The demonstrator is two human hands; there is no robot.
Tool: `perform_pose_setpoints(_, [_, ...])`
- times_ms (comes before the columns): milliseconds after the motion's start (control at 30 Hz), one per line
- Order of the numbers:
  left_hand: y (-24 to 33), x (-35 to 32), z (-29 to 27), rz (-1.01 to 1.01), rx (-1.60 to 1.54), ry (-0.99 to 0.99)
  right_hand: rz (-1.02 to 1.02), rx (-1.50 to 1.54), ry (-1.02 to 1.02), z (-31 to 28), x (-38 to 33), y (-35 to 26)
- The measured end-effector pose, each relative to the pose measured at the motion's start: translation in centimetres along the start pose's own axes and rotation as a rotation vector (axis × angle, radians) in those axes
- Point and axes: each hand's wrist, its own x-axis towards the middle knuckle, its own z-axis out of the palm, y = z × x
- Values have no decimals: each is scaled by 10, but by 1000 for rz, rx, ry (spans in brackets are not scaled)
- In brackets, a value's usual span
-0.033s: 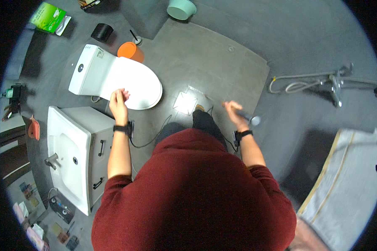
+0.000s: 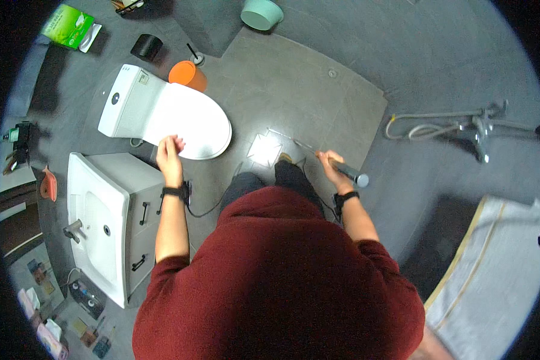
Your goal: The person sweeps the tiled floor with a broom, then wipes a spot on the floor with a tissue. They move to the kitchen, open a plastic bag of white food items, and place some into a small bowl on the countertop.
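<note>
My right hand (image 2: 335,168) is wrapped round a long-handled pole (image 2: 355,177) with a thick grey grip and a rounded end. Its thin shaft slants down and left toward the floor, where a narrow pale strip lies near its far end; I cannot make out exactly what that end is. My left hand (image 2: 170,151) hangs empty over the near edge of the white toilet (image 2: 193,120), its fingers loosely curled and a little apart. Each wrist wears a black band with a small device.
At left stands a white washbasin (image 2: 102,207) on a drawer cabinet. An orange bin (image 2: 188,75) and a toilet brush (image 2: 197,58) are beside the toilet. A mint-green bucket (image 2: 261,14) sits at the back. On the right are shower fittings (image 2: 481,129) and a pale towel (image 2: 492,258).
The grey grip in my right hand has swung slightly, and its shaft shows more plainly. My right hand has shifted slightly down, my left hand slightly down too.
</note>
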Motion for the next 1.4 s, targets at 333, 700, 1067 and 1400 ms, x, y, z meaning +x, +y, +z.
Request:
perform_pose_setpoints(333, [-21, 6, 9, -122, -31, 287, 529, 724, -695, -73, 172, -8])
perform_pose_setpoints(700, [-30, 185, 78, -90, -51, 340, 638, 1330, -649, -42, 344, -116])
perform_pose_setpoints(1067, [-14, 223, 98, -92, -37, 468, 651, 153, -646, 4, 505, -94])
perform_pose_setpoints(1400, [-33, 74, 196, -183, -14, 848, 531, -215, -926, -56, 557, -10])
